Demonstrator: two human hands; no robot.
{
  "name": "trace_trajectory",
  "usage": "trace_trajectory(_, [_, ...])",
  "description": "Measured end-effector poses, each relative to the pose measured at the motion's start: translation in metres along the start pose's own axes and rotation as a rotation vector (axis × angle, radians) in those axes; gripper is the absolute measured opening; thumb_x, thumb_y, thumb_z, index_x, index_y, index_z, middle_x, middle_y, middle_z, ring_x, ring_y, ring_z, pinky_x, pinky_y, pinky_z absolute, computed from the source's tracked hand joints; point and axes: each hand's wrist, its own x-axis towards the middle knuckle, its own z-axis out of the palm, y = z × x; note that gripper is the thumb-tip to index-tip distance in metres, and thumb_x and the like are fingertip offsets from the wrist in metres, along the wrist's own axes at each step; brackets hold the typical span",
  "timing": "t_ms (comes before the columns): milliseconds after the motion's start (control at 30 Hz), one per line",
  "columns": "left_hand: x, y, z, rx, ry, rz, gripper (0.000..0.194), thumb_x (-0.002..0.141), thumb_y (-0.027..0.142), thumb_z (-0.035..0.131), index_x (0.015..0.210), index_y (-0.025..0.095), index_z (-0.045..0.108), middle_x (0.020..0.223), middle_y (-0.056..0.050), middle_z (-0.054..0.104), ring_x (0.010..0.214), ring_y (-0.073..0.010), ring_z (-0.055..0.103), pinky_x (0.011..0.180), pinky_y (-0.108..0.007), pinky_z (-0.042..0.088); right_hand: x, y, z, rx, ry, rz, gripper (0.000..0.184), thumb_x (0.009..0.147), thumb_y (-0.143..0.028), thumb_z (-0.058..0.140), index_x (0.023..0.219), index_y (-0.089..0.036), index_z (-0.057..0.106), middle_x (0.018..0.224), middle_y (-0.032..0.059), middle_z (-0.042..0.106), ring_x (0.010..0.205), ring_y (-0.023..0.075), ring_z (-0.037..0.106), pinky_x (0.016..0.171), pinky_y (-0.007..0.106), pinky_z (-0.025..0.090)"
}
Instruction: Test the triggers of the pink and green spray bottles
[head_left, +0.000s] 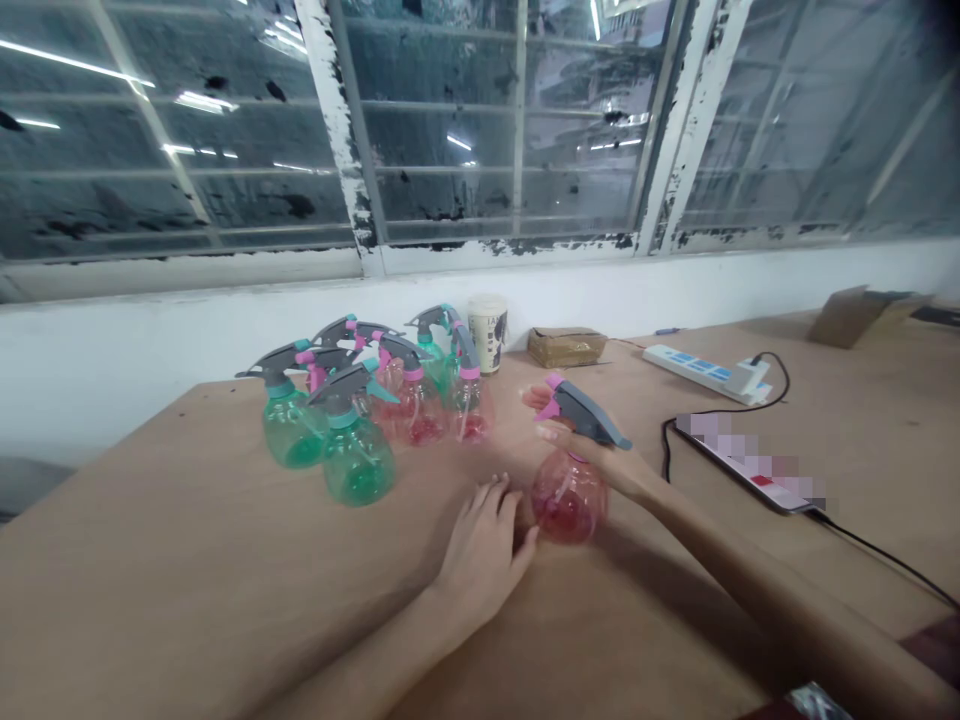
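Note:
A pink see-through spray bottle (568,505) with a grey and pink trigger head stands on the table in front of me. My right hand (592,450) is closed around its neck, just below the trigger head, and its fingertips show on the far left side. Left of the bottle, my left hand (484,545) is open, palm down over the tabletop, with the fingers a little apart. Its thumb is close to the bottle's lower side; whether they touch I cannot tell. Nothing is in the left hand.
Green spray bottles (358,465) and pink ones (471,410) stand grouped at the back left. Behind them is a paper cup (487,335). A brown box (567,346), a white power strip (705,372) and a phone with blurred screen (750,465) on a black cable lie rightward.

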Motion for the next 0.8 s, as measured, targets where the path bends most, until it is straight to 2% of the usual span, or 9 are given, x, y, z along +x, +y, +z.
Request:
trace_trajectory(200, [0.0, 0.001, 0.0, 0.077, -0.018, -0.028, 0.035, 0.087, 0.026, 0.043, 0.118, 0.012, 0.054, 0.137, -0.02, 0.047, 0.129, -0.035, 0.04, 0.104, -0.057, 0.034, 0.014, 0.0, 0.009, 0.033, -0.062, -0.027, 0.041, 0.075, -0.041, 0.068, 0.114, -0.029, 0.062, 0.103, 0.0035, 0.071, 0.112, 0.0242, 0.059, 0.105, 0.045, 0.037])
trace_trajectory(300, [0.0, 0.001, 0.0, 0.083, -0.039, -0.034, 0.036, 0.088, 0.027, 0.043, 0.117, 0.009, 0.054, 0.137, -0.022, 0.047, 0.13, -0.0351, 0.039, 0.105, -0.056, 0.034, 0.02, 0.003, 0.012, 0.05, -0.059, -0.035, 0.041, 0.074, -0.042, 0.069, 0.112, -0.027, 0.063, 0.097, 0.0037, 0.072, 0.101, 0.0239, 0.064, 0.099, 0.044, 0.043])
trace_trajectory(433, [0.0, 0.001, 0.0, 0.093, -0.036, -0.038, 0.038, 0.087, 0.027, 0.044, 0.118, 0.008, 0.053, 0.137, -0.021, 0.047, 0.13, -0.0344, 0.039, 0.106, -0.055, 0.033, 0.021, 0.008, 0.013, 0.006, 0.021, 0.029, 0.042, 0.071, -0.042, 0.071, 0.109, -0.027, 0.063, 0.094, 0.0035, 0.072, 0.089, 0.0227, 0.067, 0.086, 0.04, 0.051])
trace_trajectory(600, [0.0, 0.002, 0.001, 0.133, -0.036, -0.041, 0.039, 0.088, 0.027, 0.045, 0.12, 0.008, 0.053, 0.138, -0.019, 0.047, 0.13, -0.0321, 0.04, 0.108, -0.052, 0.032, 0.019, 0.009, 0.012, 0.011, 0.011, 0.059, 0.044, 0.07, -0.043, 0.071, 0.11, -0.027, 0.063, 0.097, 0.0035, 0.071, 0.093, 0.0238, 0.066, 0.085, 0.039, 0.05])
trace_trajectory(800, [0.001, 0.001, 0.003, 0.168, -0.039, -0.024, 0.039, 0.088, 0.028, 0.045, 0.119, 0.007, 0.055, 0.138, -0.019, 0.047, 0.13, -0.0319, 0.04, 0.108, -0.051, 0.032, 0.018, 0.012, 0.011, -0.124, 0.037, 0.0, 0.044, 0.071, -0.047, 0.069, 0.109, -0.027, 0.063, 0.092, 0.0037, 0.07, 0.092, 0.0238, 0.064, 0.082, 0.038, 0.05])
